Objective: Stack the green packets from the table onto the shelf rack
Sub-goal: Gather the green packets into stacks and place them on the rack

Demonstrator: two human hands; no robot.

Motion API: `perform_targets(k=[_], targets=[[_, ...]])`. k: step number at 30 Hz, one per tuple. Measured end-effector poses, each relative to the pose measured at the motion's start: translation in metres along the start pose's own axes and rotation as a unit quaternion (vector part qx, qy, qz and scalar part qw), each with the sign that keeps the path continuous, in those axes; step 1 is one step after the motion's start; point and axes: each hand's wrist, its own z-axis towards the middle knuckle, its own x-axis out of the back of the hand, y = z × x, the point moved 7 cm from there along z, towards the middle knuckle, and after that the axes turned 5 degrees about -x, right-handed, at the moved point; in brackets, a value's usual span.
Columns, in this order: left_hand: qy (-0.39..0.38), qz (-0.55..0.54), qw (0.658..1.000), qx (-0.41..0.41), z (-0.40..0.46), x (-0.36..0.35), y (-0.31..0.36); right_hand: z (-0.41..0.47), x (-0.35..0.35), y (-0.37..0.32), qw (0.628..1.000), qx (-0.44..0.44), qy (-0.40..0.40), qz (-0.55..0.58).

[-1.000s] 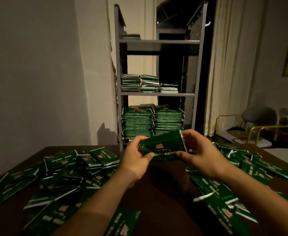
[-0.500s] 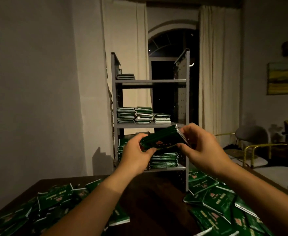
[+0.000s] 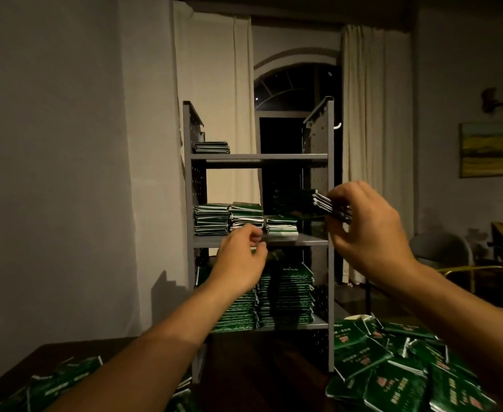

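A grey shelf rack (image 3: pixel 259 157) stands at the far end of the dark table (image 3: pixel 259 376). My right hand (image 3: pixel 369 233) grips a small bundle of green packets (image 3: pixel 303 200) edge-on, held level inside the middle shelf above its right part. My left hand (image 3: pixel 241 260) hovers in front of the middle shelf edge, fingers loosely curled, holding nothing. Stacks of green packets (image 3: pixel 229 218) sit on the middle shelf, taller stacks (image 3: pixel 286 295) fill the bottom shelf, and a thin stack (image 3: pixel 211 147) lies on the top shelf. Loose packets (image 3: pixel 393 376) cover the table at right and at left (image 3: pixel 57 385).
A curtained arched window (image 3: pixel 295 84) is behind the rack. Chairs with yellow frames (image 3: pixel 464 263) stand at the right, under a painting (image 3: pixel 488 150) on the wall. A plain wall runs along the left.
My left hand has let go of the packet bundle and dropped lower. My right hand has carried the bundle up and forward into the middle shelf. The view has tilted upward.
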Motion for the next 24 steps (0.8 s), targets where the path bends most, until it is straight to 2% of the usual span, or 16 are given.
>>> perform_targets(k=[4, 7, 14, 24], targets=[[-0.060, 0.137, 0.983, -0.104, 0.007, -0.018, 0.008, 0.012, -0.027, 0.007, 0.997, 0.029, 0.005, -0.069], [-0.081, 0.194, 0.967, -0.143, 0.016, -0.027, 0.011, 0.026, -0.047, 0.005, 0.990, 0.079, 0.021, -0.118], [-0.101, 0.224, 0.959, -0.144, 0.037, -0.039, -0.004, 0.058, -0.100, 0.016, 0.977, 0.109, 0.003, -0.185], [-0.114, 0.214, 0.960, -0.139, 0.062, -0.041, -0.024, 0.083, -0.157, 0.036, 0.970, 0.087, -0.088, -0.210]])
